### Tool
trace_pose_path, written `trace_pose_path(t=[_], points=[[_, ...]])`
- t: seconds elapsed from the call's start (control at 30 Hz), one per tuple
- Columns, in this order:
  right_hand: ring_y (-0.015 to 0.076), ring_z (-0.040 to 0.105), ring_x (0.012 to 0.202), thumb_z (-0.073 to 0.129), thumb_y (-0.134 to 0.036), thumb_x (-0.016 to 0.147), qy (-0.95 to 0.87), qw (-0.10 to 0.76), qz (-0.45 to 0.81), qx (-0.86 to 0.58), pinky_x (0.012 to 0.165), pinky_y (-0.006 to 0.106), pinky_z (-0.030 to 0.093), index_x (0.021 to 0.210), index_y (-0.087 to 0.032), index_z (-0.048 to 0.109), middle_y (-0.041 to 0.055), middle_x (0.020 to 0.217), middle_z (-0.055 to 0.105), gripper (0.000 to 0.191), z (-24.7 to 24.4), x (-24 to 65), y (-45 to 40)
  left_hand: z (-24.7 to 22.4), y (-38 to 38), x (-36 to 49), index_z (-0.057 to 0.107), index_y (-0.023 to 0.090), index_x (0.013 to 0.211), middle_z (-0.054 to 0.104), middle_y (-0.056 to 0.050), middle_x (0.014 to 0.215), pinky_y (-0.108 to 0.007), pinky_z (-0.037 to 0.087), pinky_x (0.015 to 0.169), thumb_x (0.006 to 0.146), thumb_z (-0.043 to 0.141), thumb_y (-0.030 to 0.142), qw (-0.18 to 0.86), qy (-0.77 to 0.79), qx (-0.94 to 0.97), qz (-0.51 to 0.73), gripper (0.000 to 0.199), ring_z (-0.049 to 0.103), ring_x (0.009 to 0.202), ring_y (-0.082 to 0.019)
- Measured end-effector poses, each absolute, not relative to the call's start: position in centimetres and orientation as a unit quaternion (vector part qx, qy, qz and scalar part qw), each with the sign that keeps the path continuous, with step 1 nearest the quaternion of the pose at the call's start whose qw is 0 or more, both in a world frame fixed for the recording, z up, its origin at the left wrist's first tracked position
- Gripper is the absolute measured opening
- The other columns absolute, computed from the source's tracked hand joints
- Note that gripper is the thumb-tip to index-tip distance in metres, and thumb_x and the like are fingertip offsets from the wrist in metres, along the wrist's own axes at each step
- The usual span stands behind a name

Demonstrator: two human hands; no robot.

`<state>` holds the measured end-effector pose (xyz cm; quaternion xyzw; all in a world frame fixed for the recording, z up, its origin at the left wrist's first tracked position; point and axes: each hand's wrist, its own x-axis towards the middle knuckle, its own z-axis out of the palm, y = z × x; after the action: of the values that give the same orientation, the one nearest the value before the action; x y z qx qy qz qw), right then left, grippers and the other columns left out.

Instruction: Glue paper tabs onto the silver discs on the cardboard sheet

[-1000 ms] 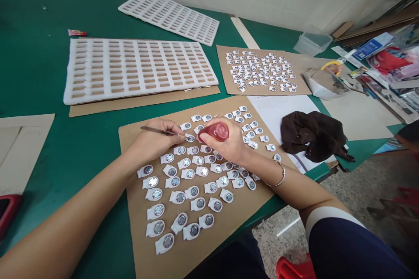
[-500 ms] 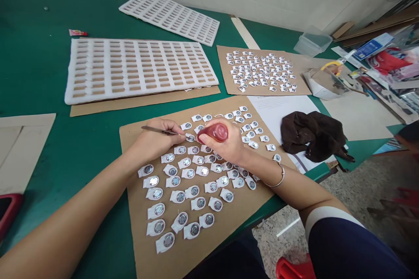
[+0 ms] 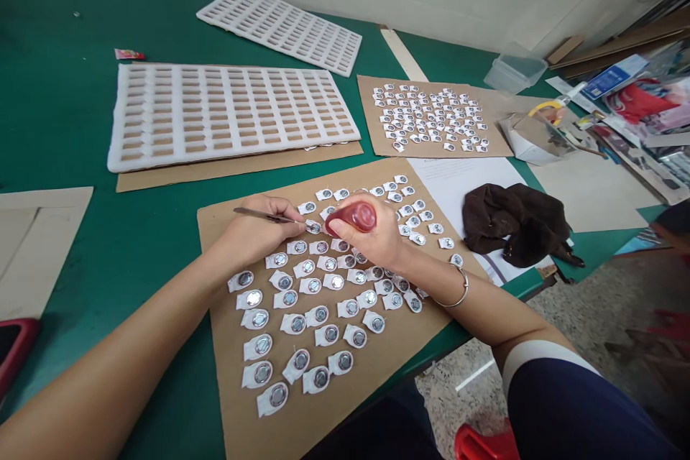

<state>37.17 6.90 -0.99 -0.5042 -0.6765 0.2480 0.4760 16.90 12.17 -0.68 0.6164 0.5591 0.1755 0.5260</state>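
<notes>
In my left hand point(image 3: 264, 230) a pair of metal tweezers point(image 3: 256, 213) is pinched between the fingers. Its tip meets a small white tab with a round metal disc point(image 3: 313, 227). My right hand point(image 3: 380, 233) is closed around a red squeeze bottle point(image 3: 353, 218), whose narrow end is close to that same piece. The bottle's very tip is hard to make out. Below both hands lies a brown cardboard sheet point(image 3: 231, 410) with many similar white pieces in loose rows. Some of these are hidden under my right hand.
Behind the cardboard, a white slotted foam tray point(image 3: 113, 129) lies on the green table point(image 3: 48, 108), with a second foam tray point(image 3: 345, 65) farther back. Another cardboard sheet point(image 3: 371, 140) holds more pieces. A dark brown cloth point(image 3: 512, 223) and a clear plastic box point(image 3: 514, 72) are at the right.
Both hands stay in nearly the same place, with the tweezers and the red bottle held as before. No piece has visibly moved.
</notes>
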Motion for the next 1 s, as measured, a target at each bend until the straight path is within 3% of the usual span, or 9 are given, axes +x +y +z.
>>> trace_pose_path(t=[1.0], points=[[0.0175, 0.064, 0.079, 0.074, -0.041, 0.072, -0.654, 0.486, 0.297, -0.498, 0.076, 0.037, 0.054, 0.083, -0.023, 0.061, 0.0016, 0.083, 0.067, 0.025, -1.12, 36.64, 7.01, -0.74, 12.23, 16.95, 0.066, 0.019, 0.067, 0.069, -0.003, 0.067, -0.023, 0.04, 0.046, 0.061, 0.074, 0.036, 0.518, 0.563, 0.618, 0.183, 0.019, 0.056, 0.052, -0.012]])
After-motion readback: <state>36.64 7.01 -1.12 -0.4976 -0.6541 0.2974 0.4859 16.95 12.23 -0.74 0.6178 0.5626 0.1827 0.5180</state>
